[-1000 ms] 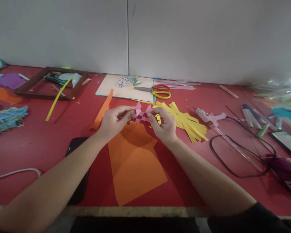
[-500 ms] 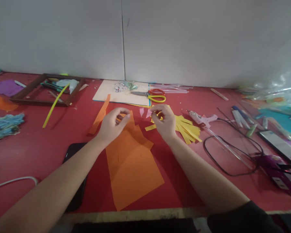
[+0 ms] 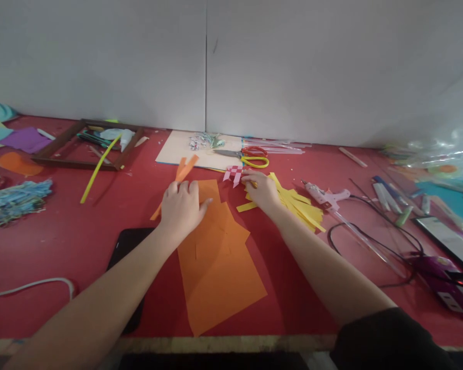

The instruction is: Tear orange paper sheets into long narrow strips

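Observation:
My left hand (image 3: 180,208) rests palm down over loose orange paper strips (image 3: 185,167), its fingers on them and its thumb spread away. Below it lies a large orange paper sheet (image 3: 224,277) with a notched edge and short slits. My right hand (image 3: 263,189) is closed, its fingertips at the edge of a pink and white woven paper piece (image 3: 234,172) with pointed tails. The curled fingers partly hide where they meet that piece. Beside and under this hand, a pile of yellow paper strips (image 3: 299,205) fans out to the right.
Scissors (image 3: 250,155) lie open-handled on a cream pad (image 3: 177,146). To the right are a pink glue gun (image 3: 326,195), its black cable and a purple power strip (image 3: 443,285). On the left are a brown frame (image 3: 57,146), a yellow strip (image 3: 100,169) and a black phone (image 3: 129,244).
My left hand has turned palm down onto the orange strips, which now spread apart at the top. My right hand has lowered slightly, and the pink piece's woven pattern now shows. The view has shifted slightly.

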A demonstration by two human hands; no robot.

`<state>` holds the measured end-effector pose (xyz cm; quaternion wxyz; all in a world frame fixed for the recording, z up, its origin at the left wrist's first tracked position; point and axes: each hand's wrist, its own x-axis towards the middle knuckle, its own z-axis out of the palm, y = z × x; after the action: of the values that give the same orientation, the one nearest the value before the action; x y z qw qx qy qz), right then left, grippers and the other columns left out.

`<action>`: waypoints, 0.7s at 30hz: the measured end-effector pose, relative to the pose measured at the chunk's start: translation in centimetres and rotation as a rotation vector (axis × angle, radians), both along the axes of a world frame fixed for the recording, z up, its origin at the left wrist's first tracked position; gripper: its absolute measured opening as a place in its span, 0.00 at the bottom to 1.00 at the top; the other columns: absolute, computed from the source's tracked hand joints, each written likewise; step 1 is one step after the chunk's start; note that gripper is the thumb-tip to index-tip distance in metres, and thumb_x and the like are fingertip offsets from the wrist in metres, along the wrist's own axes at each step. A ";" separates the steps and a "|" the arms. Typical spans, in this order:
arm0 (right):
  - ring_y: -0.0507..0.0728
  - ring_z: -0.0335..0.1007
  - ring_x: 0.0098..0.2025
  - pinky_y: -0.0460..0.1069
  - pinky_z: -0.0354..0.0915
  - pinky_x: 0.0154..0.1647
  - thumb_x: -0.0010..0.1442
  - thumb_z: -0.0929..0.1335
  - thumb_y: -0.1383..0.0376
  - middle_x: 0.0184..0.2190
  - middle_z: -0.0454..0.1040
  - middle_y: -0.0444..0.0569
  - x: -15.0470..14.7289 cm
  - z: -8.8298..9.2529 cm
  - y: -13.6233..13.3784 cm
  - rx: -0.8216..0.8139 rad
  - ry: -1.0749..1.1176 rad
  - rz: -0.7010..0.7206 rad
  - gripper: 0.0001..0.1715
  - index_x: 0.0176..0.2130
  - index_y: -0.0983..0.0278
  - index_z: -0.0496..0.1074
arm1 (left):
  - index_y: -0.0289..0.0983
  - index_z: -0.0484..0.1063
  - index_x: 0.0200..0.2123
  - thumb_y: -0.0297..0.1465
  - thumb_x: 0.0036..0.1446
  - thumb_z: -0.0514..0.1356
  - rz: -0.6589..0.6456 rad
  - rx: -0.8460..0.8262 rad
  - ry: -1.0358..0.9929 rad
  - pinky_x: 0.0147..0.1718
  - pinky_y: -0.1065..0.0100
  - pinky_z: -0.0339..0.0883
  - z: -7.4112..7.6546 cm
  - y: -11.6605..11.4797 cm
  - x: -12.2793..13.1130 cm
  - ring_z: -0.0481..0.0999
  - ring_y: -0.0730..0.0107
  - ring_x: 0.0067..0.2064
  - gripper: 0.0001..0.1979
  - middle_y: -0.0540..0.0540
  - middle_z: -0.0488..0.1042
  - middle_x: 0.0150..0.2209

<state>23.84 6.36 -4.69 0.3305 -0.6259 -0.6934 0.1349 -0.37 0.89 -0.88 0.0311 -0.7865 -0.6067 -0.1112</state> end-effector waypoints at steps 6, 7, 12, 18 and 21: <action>0.67 0.59 0.68 0.65 0.57 0.68 0.53 0.64 0.75 0.61 0.70 0.54 -0.4 1.7 1.3 0.007 -0.196 0.116 0.19 0.39 0.63 0.81 | 0.28 0.71 0.52 0.42 0.62 0.58 -0.002 0.003 0.045 0.47 0.49 0.63 0.2 -0.4 0.2 0.68 0.38 0.53 0.24 0.28 0.77 0.47; 0.68 0.60 0.67 0.66 0.56 0.67 0.53 0.64 0.75 0.61 0.70 0.54 -0.7 2.0 0.8 0.037 -0.205 0.099 0.19 0.38 0.63 0.81 | 0.28 0.72 0.52 0.43 0.62 0.58 0.004 -0.004 0.050 0.47 0.50 0.63 0.1 -0.4 0.2 0.68 0.38 0.53 0.25 0.28 0.77 0.46; 0.66 0.70 0.50 0.64 0.65 0.55 0.61 0.66 0.63 0.44 0.75 0.56 -2.9 2.9 -5.4 0.099 -0.173 0.101 0.11 0.37 0.61 0.79 | 0.28 0.72 0.54 0.49 0.63 0.54 0.080 0.007 0.060 0.54 0.44 0.58 -0.2 0.0 -0.3 0.66 0.36 0.56 0.30 0.27 0.77 0.49; 0.66 0.68 0.45 0.62 0.66 0.48 0.54 0.74 0.53 0.38 0.73 0.54 -4.1 2.5 -10.4 -0.168 -0.238 0.137 0.16 0.36 0.62 0.73 | 0.26 0.69 0.57 0.47 0.64 0.52 0.133 0.082 0.017 0.63 0.36 0.42 -0.4 0.6 -0.9 0.54 0.30 0.68 0.32 0.25 0.69 0.60; 0.65 0.68 0.45 0.61 0.65 0.50 0.55 0.74 0.60 0.38 0.73 0.53 -3.7 2.4 -10.2 -0.216 -0.227 0.139 0.11 0.32 0.62 0.71 | 0.29 0.68 0.59 0.43 0.65 0.52 0.058 0.106 -0.078 0.60 0.42 0.54 -0.1 0.5 -0.7 0.61 0.36 0.64 0.27 0.28 0.71 0.59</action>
<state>20.13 -3.81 -2.33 0.1709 -0.6195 -0.7494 0.1595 -1.07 1.43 -0.97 0.0521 -0.7609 -0.6233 -0.1730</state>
